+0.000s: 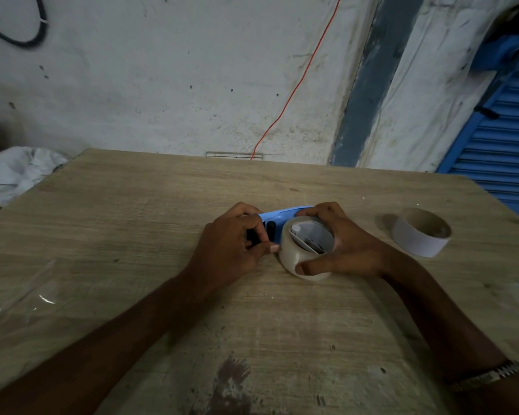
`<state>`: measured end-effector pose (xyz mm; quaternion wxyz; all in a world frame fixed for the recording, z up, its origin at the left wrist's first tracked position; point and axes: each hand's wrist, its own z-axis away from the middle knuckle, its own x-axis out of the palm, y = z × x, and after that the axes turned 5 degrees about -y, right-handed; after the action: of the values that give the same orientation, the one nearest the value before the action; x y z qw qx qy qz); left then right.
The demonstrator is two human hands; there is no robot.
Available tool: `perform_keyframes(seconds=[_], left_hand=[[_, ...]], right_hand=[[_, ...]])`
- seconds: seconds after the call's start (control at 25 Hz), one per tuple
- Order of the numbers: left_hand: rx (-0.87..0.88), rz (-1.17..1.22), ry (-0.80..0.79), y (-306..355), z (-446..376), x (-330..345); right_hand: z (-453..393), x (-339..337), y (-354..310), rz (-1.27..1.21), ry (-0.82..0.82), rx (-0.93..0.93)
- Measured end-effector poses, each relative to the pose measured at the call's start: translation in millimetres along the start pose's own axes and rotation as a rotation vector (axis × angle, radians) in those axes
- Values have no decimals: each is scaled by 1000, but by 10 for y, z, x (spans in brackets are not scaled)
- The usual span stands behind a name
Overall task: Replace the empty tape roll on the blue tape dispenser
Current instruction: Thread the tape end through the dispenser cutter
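The blue tape dispenser [277, 216] lies on the wooden table [132, 205] between my hands, mostly hidden by them. A roll of clear tape [294, 259] sits on its hub. My right hand [342, 244] wraps around this roll, thumb on its near side and fingers over the dispenser's far edge. My left hand [231, 244] is closed around the dispenser's black roller end, its fingertips pressed against the roll's left side. The empty cardboard core [420, 232] stands apart on the table to the right.
A sheet of clear plastic film [27, 295] lies on the table at the left. A white bag [21, 172] sits beyond the table's far left corner. A wall with an orange cable [294, 94] stands behind the table.
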<state>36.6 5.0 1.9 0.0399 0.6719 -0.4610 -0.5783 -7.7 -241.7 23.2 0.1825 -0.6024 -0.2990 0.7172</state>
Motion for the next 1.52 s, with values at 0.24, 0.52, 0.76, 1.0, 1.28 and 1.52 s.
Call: perform_keyframes(seconds=[0.24, 0.52, 0.76, 1.0, 1.28, 1.52], left_hand=[[-6, 35, 52, 16, 8, 56], [13, 55, 10, 12, -4, 16], [257, -318, 74, 96, 40, -83], [401, -423, 104, 11, -8, -82], [215, -256, 127, 55, 3, 4], [190, -138, 145, 60, 38, 48]], right_hand=[[7, 12, -51, 13, 45, 10], [-8, -28, -84, 38, 45, 21], [5, -23, -93, 37, 7, 43], [-1, 4, -113, 45, 15, 34], [14, -72, -99, -21, -10, 31], [92, -140, -86, 31, -22, 24]])
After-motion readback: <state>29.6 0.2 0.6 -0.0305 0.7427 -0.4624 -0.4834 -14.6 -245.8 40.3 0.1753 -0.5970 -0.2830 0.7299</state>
